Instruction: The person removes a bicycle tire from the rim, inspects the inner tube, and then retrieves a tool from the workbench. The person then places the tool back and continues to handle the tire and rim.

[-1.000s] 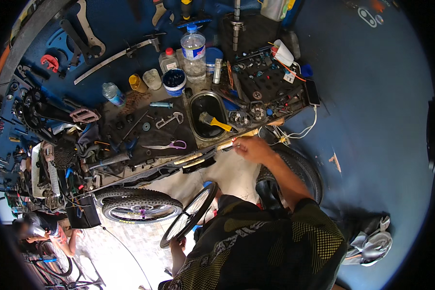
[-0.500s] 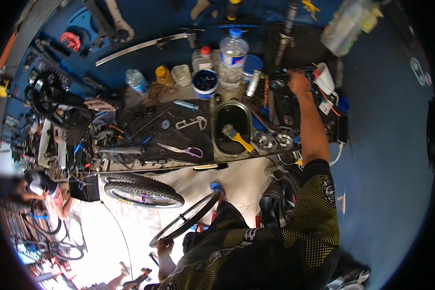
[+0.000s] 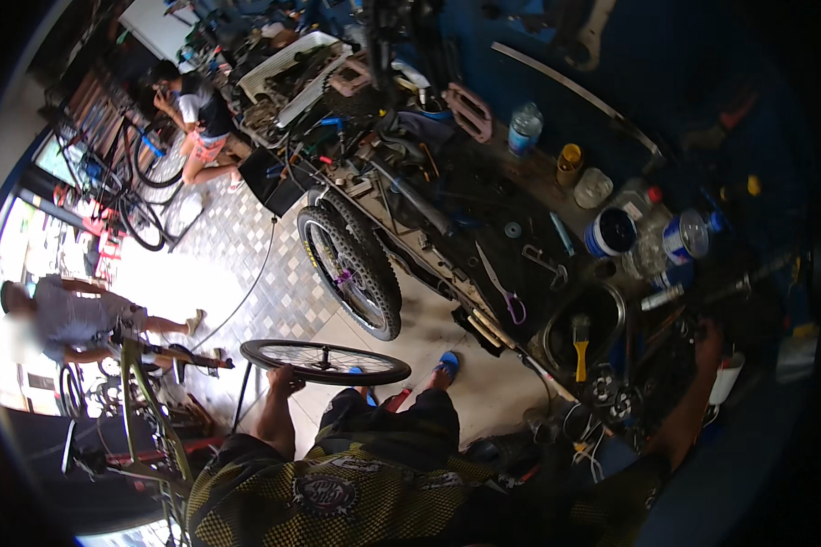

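My left hand (image 3: 283,381) grips a thin-tyred bicycle wheel (image 3: 374,370) at its rim, low in the middle of the view. My right arm reaches to the shadowed right end of the workbench, where my right hand (image 3: 705,335) is among small dark tools; its fingers are hard to make out. Nearby are a metal basin (image 3: 618,319) holding a yellow-handled brush (image 3: 580,356), and a silver cylinder (image 3: 661,296). Purple-handled scissors (image 3: 515,305) lie farther left on the dark mat.
Two knobby-tyred wheels (image 3: 379,305) rest along the bench's front. A person (image 3: 205,118) crouches near bicycles at upper left; another person (image 3: 87,310) stands beside a green bicycle frame (image 3: 129,401) at left. A cable (image 3: 260,273) crosses the tiled floor. Bottles (image 3: 684,235) and tubs stand along the bench.
The view has swung left toward the doorway and other people. My right hand moved from the bench's front edge onto its back tool area. My left hand still holds the wheel.
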A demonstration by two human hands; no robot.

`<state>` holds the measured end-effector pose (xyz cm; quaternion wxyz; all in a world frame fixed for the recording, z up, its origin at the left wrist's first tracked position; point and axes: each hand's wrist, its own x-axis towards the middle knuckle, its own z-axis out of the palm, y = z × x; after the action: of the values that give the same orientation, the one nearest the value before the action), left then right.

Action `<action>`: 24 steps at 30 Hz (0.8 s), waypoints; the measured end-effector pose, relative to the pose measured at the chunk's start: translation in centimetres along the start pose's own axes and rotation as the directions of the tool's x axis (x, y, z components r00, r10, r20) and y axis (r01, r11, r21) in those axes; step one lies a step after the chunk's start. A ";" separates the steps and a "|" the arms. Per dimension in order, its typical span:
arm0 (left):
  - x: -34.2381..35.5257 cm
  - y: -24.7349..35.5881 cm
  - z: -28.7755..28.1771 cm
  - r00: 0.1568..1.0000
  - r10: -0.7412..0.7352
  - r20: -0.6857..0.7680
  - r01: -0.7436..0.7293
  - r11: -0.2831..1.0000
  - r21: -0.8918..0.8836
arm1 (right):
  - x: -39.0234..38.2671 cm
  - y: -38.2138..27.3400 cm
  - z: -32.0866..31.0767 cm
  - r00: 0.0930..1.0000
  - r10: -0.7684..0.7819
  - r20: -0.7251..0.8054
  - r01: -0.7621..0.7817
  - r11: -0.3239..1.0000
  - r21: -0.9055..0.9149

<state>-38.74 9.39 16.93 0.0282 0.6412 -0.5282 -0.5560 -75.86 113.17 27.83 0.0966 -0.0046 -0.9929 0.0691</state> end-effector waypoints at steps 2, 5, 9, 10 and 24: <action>0.5 0.4 -0.4 0.999 -0.017 -0.035 0.017 1.000 0.010 | 0.5 0.0 -0.5 0.998 -0.070 -0.004 0.070 0.998 0.004; 2.0 2.3 -1.7 0.997 0.014 -0.070 -0.009 0.998 0.062 | -0.1 0.2 -0.5 0.998 -0.042 0.042 0.044 0.999 -0.029; 1.9 2.8 -4.0 0.995 -0.005 -0.095 0.007 0.999 0.031 | 0.5 -0.2 0.9 0.994 -0.087 -0.068 0.084 0.996 -0.044; 1.2 2.3 -2.9 0.987 -0.046 -0.156 0.052 0.998 0.037 | 1.1 -1.1 0.3 0.990 -0.126 -0.064 0.121 0.990 -0.077; 0.1 2.2 -4.1 0.994 -0.108 -0.028 0.107 0.994 -0.024 | 1.7 2.3 0.0 0.978 -0.183 0.104 0.188 0.981 -0.038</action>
<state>-37.13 6.10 19.79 0.0131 0.6765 -0.4860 -0.5532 -77.50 115.45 27.82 0.0528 0.0894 -0.9939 0.0361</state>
